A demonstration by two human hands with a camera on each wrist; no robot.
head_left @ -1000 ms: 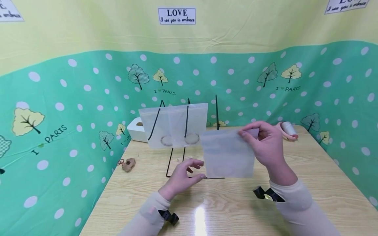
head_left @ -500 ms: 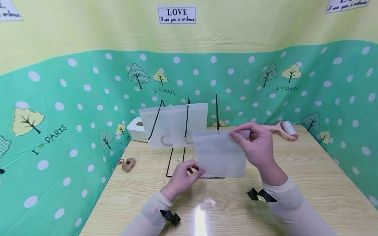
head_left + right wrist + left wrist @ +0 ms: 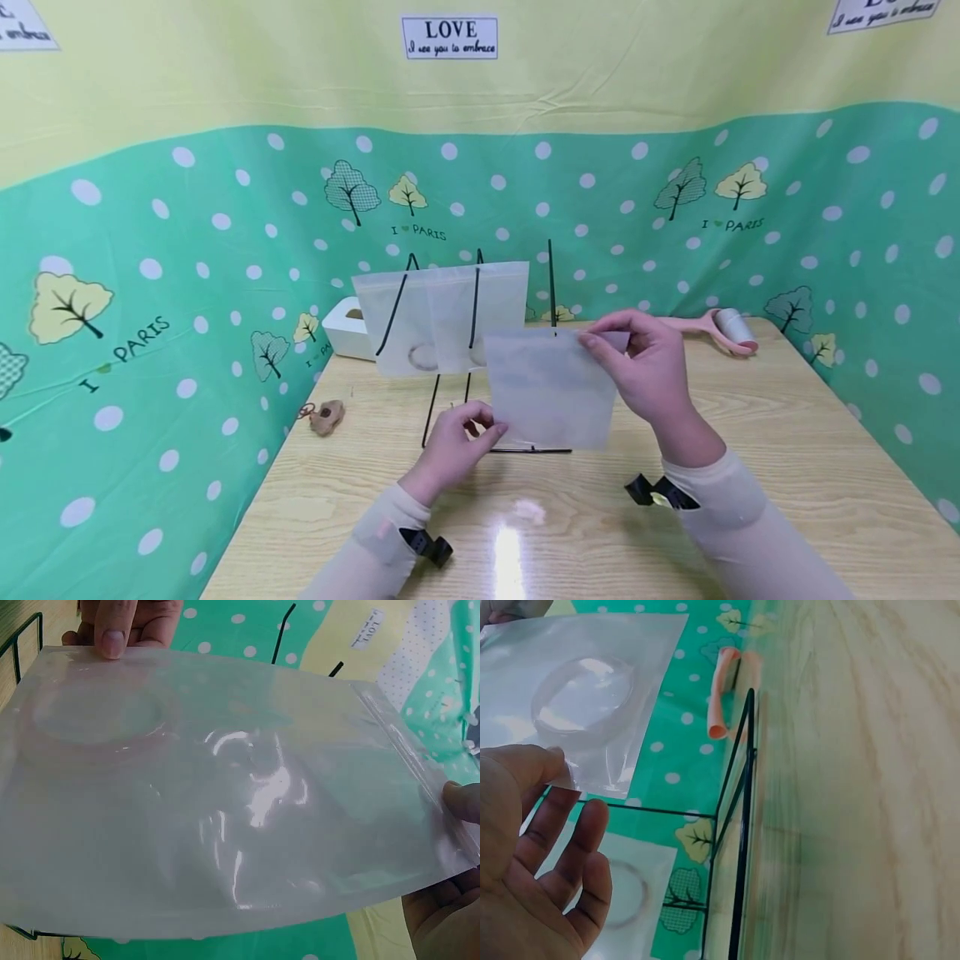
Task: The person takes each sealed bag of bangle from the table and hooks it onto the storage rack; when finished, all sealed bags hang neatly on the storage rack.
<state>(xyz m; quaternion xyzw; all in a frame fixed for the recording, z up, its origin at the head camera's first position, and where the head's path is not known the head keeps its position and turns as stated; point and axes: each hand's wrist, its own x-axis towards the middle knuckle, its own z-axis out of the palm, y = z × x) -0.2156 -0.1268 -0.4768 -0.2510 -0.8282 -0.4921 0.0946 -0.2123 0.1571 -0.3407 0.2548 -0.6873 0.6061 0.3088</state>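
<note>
A translucent zip bag (image 3: pixel 551 387) hangs between my hands, in front of a black wire rack (image 3: pixel 552 283). At its upper right edge, my right hand (image 3: pixel 651 367) pinches the zip side between thumb and fingers. The lower left corner is pinched by my left hand (image 3: pixel 453 443), whose other fingers curl loosely. Through the film, the left wrist view shows a pale ring-shaped item (image 3: pixel 581 697) inside. Two similar overlapping bags (image 3: pixel 442 312) hang on the rack's left and middle prongs, each with a round item near its bottom. The rack's right prong rises behind the held bag.
On the wooden table (image 3: pixel 315 517), a white box (image 3: pixel 348 333) stands behind the rack at left. A small brown object (image 3: pixel 327 418) with a reddish cord lies nearer. A pink-handled lint roller (image 3: pixel 731 331) lies back right. Patterned cloth (image 3: pixel 247 208) surrounds the table.
The held bag and my right hand have moved left, toward the rack's right side. My left hand, apart from the bag a second ago, now pinches its lower left corner.
</note>
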